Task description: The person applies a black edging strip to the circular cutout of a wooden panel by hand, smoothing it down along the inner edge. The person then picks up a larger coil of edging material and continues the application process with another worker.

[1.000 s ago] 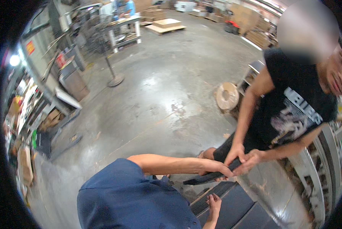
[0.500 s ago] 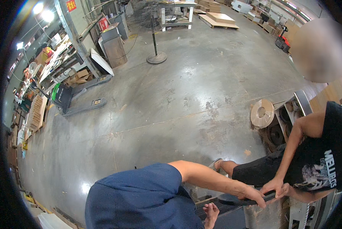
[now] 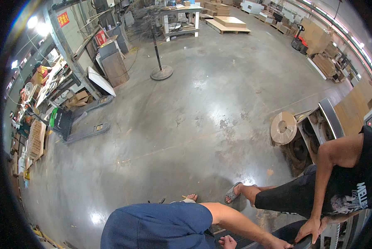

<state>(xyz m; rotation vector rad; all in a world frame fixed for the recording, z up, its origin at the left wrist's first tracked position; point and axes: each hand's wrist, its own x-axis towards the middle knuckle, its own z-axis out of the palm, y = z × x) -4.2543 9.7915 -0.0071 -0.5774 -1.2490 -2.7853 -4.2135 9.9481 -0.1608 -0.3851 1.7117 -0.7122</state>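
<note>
Concrete floor (image 3: 182, 112) behind; dark piece (image 3: 304, 243) now lower, bottom right, at co-worker's hand (image 3: 308, 229); handling looks shared. Left hand (image 3: 279, 244) beside it, grip unclear; right hand (image 3: 228, 242) curled, contents unclear.

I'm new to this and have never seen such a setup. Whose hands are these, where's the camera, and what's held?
There's no machine: these are a person's bare hands. Every picture comes from the left of two fisheye cameras on that person's head, so straight edges bend. The left hand is at a dark piece; the lower edge cuts off its grip. The right hand is loosely curled, with nothing visible in it. A co-worker's hands hold the dark piece too. Too little of the dark surface shows to tell what lies there.
</note>
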